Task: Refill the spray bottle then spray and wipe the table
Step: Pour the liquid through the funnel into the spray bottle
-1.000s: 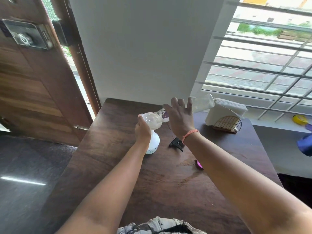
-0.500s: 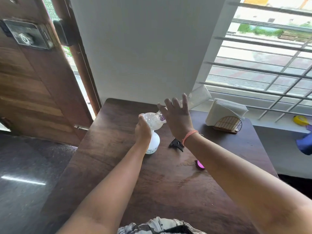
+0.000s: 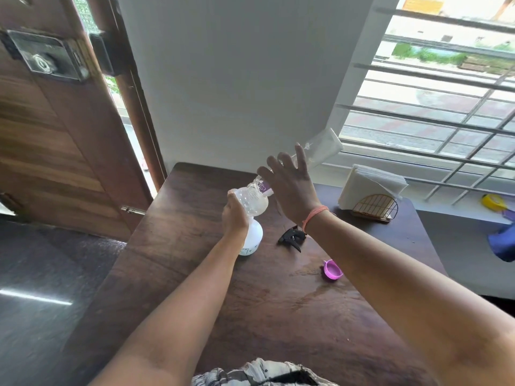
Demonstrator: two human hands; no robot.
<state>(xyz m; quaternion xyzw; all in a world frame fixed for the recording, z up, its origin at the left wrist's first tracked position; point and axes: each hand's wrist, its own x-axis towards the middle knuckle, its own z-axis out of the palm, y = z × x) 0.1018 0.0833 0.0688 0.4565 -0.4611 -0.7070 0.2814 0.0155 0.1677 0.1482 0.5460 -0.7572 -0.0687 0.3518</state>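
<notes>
Steeper now, the water bottle (image 3: pixel 320 151) tilts in the right hand's (image 3: pixel 292 190) seemingly loose, fingers-spread grip; left hand (image 3: pixel 235 215) grips the spray bottle (image 3: pixel 252 235).

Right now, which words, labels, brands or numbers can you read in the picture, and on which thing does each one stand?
Purple label on the neck of the clear water bottle: white letters, perhaps "CE", too blurred to read for certain.
Small label low on the white spray bottle: dark print, too small to read.
Yellow sign outside the window: blurred, not readable.
Door lock: a round mark only, with no readable text.
</notes>
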